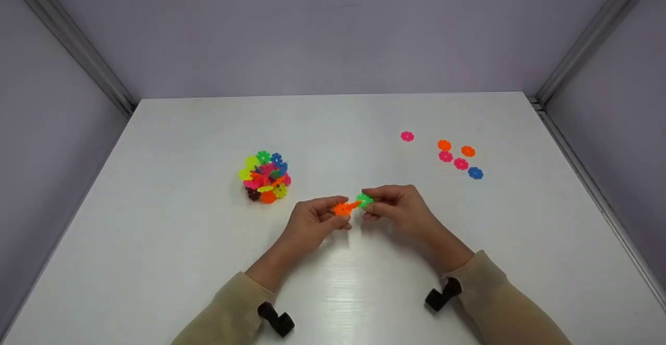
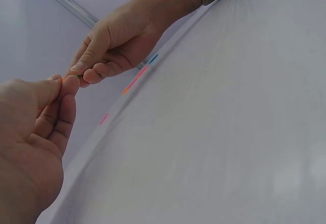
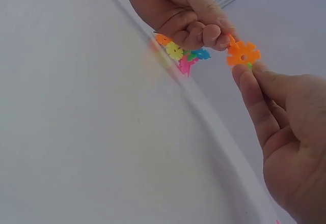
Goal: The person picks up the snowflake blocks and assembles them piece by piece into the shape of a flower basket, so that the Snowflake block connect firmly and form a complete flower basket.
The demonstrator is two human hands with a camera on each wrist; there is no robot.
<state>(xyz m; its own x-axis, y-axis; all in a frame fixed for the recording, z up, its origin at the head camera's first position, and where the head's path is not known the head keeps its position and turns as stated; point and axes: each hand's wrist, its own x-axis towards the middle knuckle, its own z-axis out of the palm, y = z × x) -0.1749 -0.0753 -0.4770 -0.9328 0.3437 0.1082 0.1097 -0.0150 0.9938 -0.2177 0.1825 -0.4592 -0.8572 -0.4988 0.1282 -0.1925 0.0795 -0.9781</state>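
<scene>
Over the middle of the table, my left hand (image 1: pixel 315 220) pinches an orange flower-shaped snowflake disc (image 1: pixel 342 209) between thumb and fingers. A second orange snowflake disc (image 3: pixel 243 56) is joined to it at an angle and points toward my right hand (image 1: pixel 403 211). That hand pinches a green snowflake disc (image 1: pixel 364 201) by its outer side, its edge meeting the second orange one. In the right wrist view the green disc is mostly hidden behind the fingertips. Both hands nearly meet in the left wrist view, where fingers cover most of the discs.
Left of the hands stands a ball-like cluster of joined, many-coloured snowflake discs (image 1: pixel 266 177). Loose discs lie flat at the right back: a pink one (image 1: pixel 407 136) apart, then several orange and pink ones and a blue one (image 1: pixel 475 173). Walls border the white table (image 1: pixel 156 230).
</scene>
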